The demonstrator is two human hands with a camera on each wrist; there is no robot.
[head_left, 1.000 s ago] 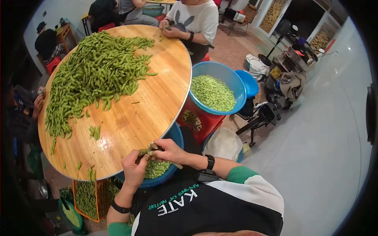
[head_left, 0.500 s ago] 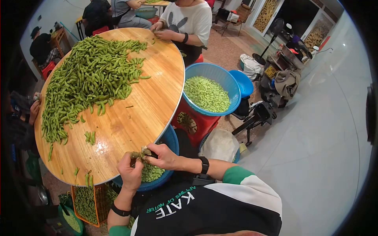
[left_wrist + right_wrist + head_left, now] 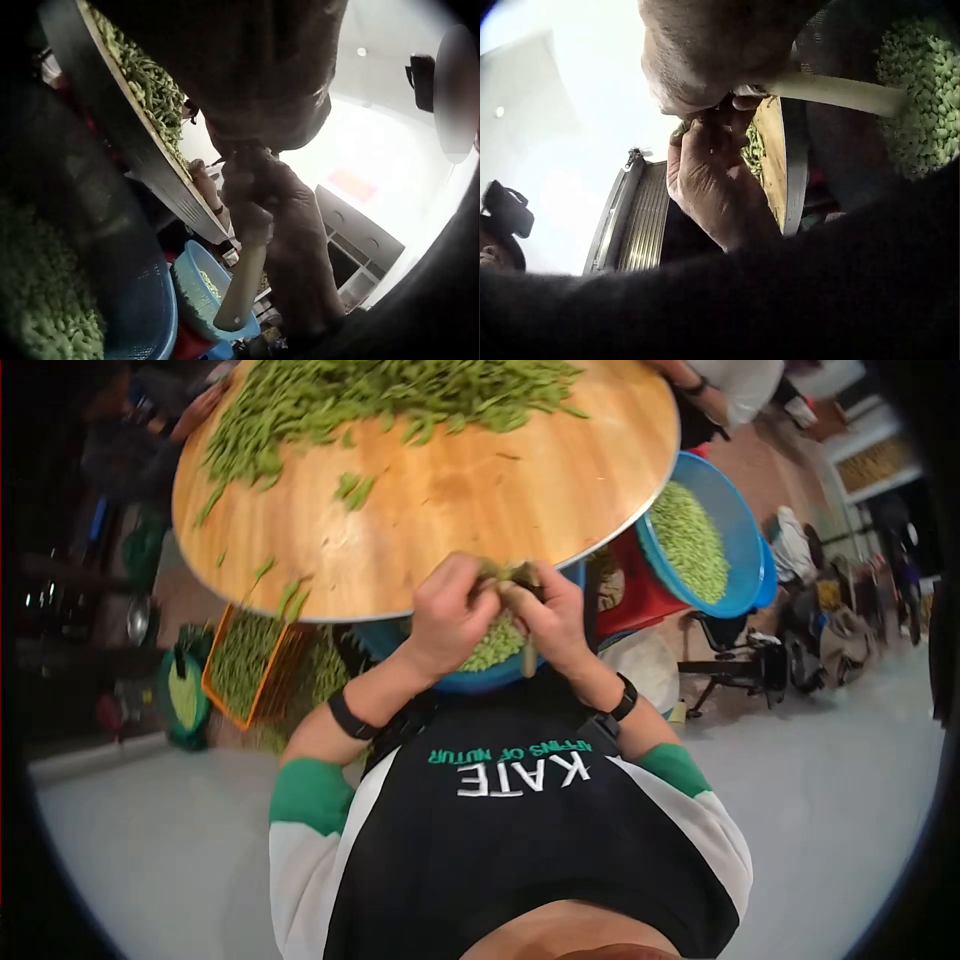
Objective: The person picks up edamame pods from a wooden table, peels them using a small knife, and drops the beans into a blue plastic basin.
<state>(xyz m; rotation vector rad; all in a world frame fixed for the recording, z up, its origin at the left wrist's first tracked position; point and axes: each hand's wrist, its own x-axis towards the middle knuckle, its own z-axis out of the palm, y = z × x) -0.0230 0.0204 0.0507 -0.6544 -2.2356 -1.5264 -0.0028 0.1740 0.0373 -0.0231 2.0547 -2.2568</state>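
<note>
Both hands meet just past the table's front edge, above a blue basin (image 3: pixel 470 682) of shelled green beans (image 3: pixel 490 648). My left hand (image 3: pixel 450 610) pinches a brownish-green bean pod (image 3: pixel 520 572) between thumb and fingers. Against it, my right hand (image 3: pixel 556 622) has its thumb pressed close to the left fingertips. A pale handle (image 3: pixel 244 289) with a small hole near its end sticks out from the right hand's curled fingers; the tool's other end is hidden. The round wooden table (image 3: pixel 400 530) carries a large heap of green bean pods (image 3: pixel 400 400).
A second blue basin (image 3: pixel 730 530) of shelled beans stands at right on a red stool (image 3: pixel 625 585). Below the table at left are an orange crate (image 3: pixel 262 685) of pods and a green basin (image 3: pixel 190 710). Other people sit around the far side.
The head view has swung left and downward, so the table and basins appear farther right and higher. Both hands stay together over the basin, working at the pod.
</note>
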